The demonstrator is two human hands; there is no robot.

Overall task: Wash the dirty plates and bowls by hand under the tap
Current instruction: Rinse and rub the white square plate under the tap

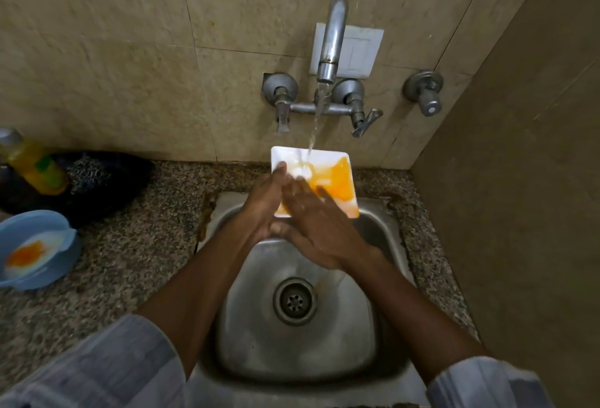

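Note:
A white square plate (pixel 337 177) smeared with orange sauce is tilted over the back of the steel sink (pixel 259 336). Water runs from the wall tap (pixel 331 40) onto the plate's upper middle. My left hand (pixel 264 206) grips the plate's left edge, thumb on the top face. My right hand (pixel 316 226) lies flat with fingers spread across the plate's face, touching the orange smear. A blue bowl (pixel 66 245) with orange residue sits on the counter at the far left.
A yellow dish-soap bottle (pixel 32 164) leans beside a dark scrubber (pixel 97 177) on the speckled counter (pixel 146 261) at back left. The drain (pixel 294 301) is mid-sink. Tap handles (pixel 363 122) and a separate valve (pixel 425 92) stick out of the tiled wall. A side wall closes the right.

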